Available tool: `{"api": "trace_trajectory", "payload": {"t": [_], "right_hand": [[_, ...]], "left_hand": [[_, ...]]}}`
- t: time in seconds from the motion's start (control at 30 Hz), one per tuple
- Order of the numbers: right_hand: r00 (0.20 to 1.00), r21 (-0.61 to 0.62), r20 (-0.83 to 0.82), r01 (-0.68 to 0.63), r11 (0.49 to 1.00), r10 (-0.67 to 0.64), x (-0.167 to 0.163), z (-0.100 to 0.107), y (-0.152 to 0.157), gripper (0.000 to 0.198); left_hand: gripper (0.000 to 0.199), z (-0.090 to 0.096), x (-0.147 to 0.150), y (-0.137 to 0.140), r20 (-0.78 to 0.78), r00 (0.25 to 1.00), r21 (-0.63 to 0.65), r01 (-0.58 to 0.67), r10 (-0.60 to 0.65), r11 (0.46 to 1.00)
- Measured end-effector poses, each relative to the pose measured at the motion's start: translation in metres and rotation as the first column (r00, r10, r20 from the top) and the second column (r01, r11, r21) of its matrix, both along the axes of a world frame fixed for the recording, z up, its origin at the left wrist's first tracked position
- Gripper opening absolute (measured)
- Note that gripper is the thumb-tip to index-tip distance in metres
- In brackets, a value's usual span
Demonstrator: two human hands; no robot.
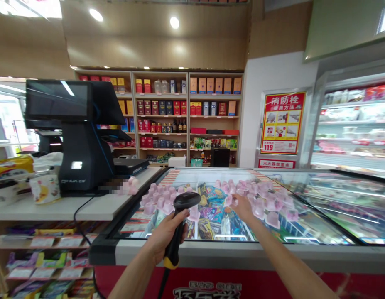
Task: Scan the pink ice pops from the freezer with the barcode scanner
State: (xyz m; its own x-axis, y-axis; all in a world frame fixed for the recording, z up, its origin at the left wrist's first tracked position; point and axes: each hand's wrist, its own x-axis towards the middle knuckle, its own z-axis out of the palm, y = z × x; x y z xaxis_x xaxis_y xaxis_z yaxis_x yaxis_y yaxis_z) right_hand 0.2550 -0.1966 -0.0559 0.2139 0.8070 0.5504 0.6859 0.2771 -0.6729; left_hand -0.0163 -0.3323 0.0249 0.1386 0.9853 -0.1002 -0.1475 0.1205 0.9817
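My left hand (pixel 170 230) is wrapped round the handle of a black and yellow barcode scanner (pixel 186 201), its head pointing away over the glass. A cable hangs from the bottom of the handle. To the right, my right hand (pixel 242 207) has its fingers closed on a small pink cup (pixel 229 201), low over the glass lid of a chest freezer (pixel 192 251). Many similar pink cups stand on the lid, one group (pixel 161 196) left of the scanner and a larger group (pixel 267 199) around and beyond my right hand. Colourful packaged goods (pixel 212 207) show through the glass.
On the counter (pixel 86 207) at left stand a black checkout terminal (pixel 83 145), a patterned white cup (pixel 44 187) and a yellow packet (pixel 13 168). Shelves of boxes (pixel 161 108) line the back wall. A lit display fridge (pixel 357 120) is at right.
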Motion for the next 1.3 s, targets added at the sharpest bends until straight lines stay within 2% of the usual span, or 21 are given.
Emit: {"api": "trace_trajectory", "payload": {"t": [0.07,0.17,0.33,0.7,0.83,0.97,1.13,1.3], "right_hand": [[0.984,0.087,-0.151,-0.078,0.993,0.090,-0.011,0.006,0.002,0.033],[0.948,0.181,-0.262,-0.138,0.974,0.183,-0.025,0.015,0.005,0.034],[0.946,0.206,-0.263,-0.137,0.969,0.190,-0.036,0.019,0.011,0.036],[0.935,0.184,-0.266,-0.188,0.965,0.233,-0.032,0.009,0.021,0.038],[0.971,0.138,-0.130,-0.185,0.973,0.203,-0.028,0.003,0.028,0.041],[0.977,0.010,0.099,-0.192,0.981,0.190,-0.030,0.003,0.034,0.041],[0.877,-0.133,0.384,-0.257,0.957,0.289,-0.052,0.009,0.040,0.039],[0.807,-0.202,0.471,-0.295,0.934,0.357,-0.085,0.008,0.046,0.038]], "left_hand": [[0.033,0.004,-0.001,-0.003,0.008,1.000,0.021,0.015,-0.016,1.000],[0.031,0.008,0.003,-0.005,0.034,0.999,0.049,0.014,-0.016,0.999],[0.028,0.011,0.011,-0.005,0.065,0.997,0.055,0.037,-0.041,0.998],[0.026,0.006,0.011,0.002,0.082,0.996,0.036,0.024,-0.027,0.999],[0.027,0.003,0.004,0.007,0.042,0.999,0.068,0.009,-0.012,0.998],[0.029,0.001,-0.011,0.013,-0.011,1.000,0.058,0.010,-0.010,0.998],[0.030,-0.003,-0.024,0.019,-0.054,0.998,0.040,-0.033,0.036,0.999],[0.031,-0.006,-0.027,0.023,-0.049,0.996,0.021,-0.075,0.076,0.997]]}}
